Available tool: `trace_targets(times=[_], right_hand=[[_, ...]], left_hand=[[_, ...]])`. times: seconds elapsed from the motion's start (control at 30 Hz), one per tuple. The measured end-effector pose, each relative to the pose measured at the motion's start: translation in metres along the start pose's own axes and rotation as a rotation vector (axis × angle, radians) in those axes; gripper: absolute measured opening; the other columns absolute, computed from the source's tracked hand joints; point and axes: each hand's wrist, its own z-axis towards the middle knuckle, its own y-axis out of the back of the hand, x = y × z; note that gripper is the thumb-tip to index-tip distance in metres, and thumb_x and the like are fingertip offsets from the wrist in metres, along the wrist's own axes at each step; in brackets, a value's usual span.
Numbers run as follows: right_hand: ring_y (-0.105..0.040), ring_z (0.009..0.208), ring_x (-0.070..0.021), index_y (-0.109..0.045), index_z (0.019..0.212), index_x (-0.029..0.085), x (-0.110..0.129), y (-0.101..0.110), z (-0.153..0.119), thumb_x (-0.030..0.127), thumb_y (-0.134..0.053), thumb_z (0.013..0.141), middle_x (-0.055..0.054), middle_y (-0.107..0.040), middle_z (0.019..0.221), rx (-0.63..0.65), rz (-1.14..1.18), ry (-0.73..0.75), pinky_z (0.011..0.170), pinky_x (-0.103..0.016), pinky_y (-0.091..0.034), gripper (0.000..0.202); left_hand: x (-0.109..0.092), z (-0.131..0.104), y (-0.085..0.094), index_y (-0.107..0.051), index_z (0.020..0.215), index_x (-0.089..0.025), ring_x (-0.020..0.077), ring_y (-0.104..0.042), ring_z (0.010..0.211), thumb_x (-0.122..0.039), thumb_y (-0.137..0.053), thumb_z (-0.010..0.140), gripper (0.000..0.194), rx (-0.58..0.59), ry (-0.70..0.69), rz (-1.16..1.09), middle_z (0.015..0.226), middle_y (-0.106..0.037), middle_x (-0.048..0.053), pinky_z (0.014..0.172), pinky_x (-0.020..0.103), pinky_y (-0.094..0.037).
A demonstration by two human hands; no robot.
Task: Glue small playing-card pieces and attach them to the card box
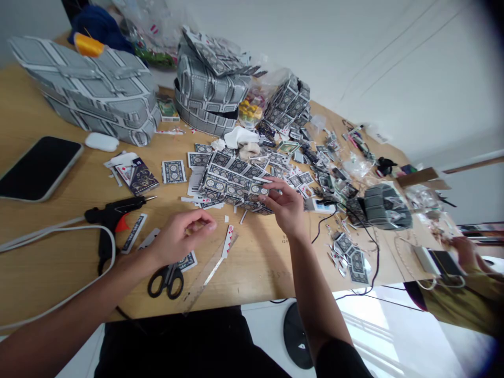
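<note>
A box-like piece built from dark patterned playing cards [228,181] rests on the table, tilted, in the middle of the view. My right hand [285,206] grips its right end between thumb and fingers, by a pale strip. To the left and nearer, my left hand [185,235] hovers with fingers curled in and the thumb tip against them; nothing shows sticking out. Below that hand lie black-handled scissors [166,283], partly over a card. A clear ruler [208,273] and a red-marked card strip [227,241] lie between my arms.
A black glue gun [110,215] with a white cord lies left, near a phone [41,168]. Grey card-patterned bags [102,97] stand at the back. Cut cards litter the middle and right; a black cable [372,236] crosses there. Another person's hand [464,252] is far right.
</note>
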Motion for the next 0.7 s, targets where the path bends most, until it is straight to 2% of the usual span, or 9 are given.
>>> trace_targets(times=[0.33, 0.53, 0.7], right_hand=[[-0.073, 0.1, -0.0235, -0.083, 0.101, 0.026, 0.0016, -0.0051, -0.0002, 0.036, -0.094, 0.084, -0.011, -0.071, 0.134, -0.057, -0.065, 0.005, 0.085, -0.042, -0.064, 0.023], [-0.072, 0.112, -0.028, -0.082, 0.102, 0.026, 0.0055, -0.0056, 0.0013, 0.039, -0.09, 0.087, -0.012, -0.071, 0.135, -0.032, -0.143, 0.025, 0.086, -0.043, -0.064, 0.021], [-0.073, 0.107, -0.0253, -0.082, 0.103, 0.027, 0.0055, -0.0055, 0.0015, 0.035, -0.092, 0.085, -0.01, -0.071, 0.135, -0.003, -0.087, 0.005, 0.086, -0.041, -0.063, 0.021]], left_hand=[[-0.0014, 0.0, 0.0002, -0.076, 0.096, -0.019, 0.0147, -0.065, 0.067, -0.051, -0.063, 0.104, 0.035, 0.019, -0.015, 0.046, 0.077, -0.071, 0.001, 0.062, 0.026, -0.049], [-0.0033, 0.0, 0.0001, -0.075, 0.092, -0.018, 0.015, -0.064, 0.065, -0.05, -0.063, 0.104, 0.036, 0.037, -0.01, 0.042, 0.075, -0.071, 0.001, 0.058, 0.026, -0.045], [-0.0047, 0.0001, -0.0004, -0.075, 0.091, -0.018, 0.0139, -0.059, 0.061, -0.051, -0.062, 0.104, 0.039, 0.049, -0.003, 0.043, 0.073, -0.071, 0.001, 0.055, 0.025, -0.04]])
